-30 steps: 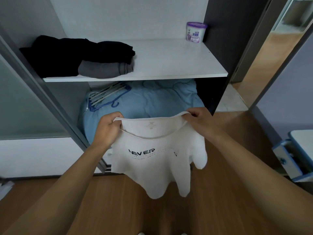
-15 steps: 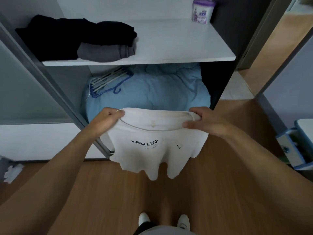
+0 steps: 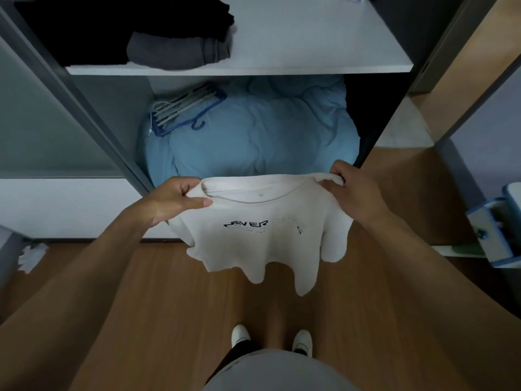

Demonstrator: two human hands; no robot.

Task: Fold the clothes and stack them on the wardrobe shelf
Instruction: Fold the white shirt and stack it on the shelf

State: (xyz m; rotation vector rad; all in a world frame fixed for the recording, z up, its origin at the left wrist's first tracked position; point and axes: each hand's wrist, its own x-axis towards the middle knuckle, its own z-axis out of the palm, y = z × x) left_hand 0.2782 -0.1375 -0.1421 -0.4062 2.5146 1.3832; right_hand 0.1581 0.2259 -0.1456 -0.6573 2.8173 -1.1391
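we hold a white t-shirt [image 3: 265,238] up in the middle of the frame, in front of the open wardrobe. our left hand [image 3: 172,200] pinches one shoulder of it, the fingers [image 3: 197,204] closed over the cloth beside the collar. our right hand [image 3: 352,196] grips the other shoulder, its fingers curled shut around a bunched fold. the shirt hangs between the two hands with its collar stretched flat and its hem drooping in loose points above the wooden floor [image 3: 158,306]. black lettering reading "never" runs across the chest.

at the top of the frame the white wardrobe shelf [image 3: 310,46] carries a stack of folded clothes on its left part: a black garment [image 3: 112,24] with a grey garment [image 3: 174,52] in front of it, the two touching. the right part of the shelf is bare. below the shelf, a light blue duvet [image 3: 259,136] fills the lower compartment, and a bundle of hangers [image 3: 183,111] lies on its upper left. our white shoes [image 3: 301,341] show at the bottom centre.
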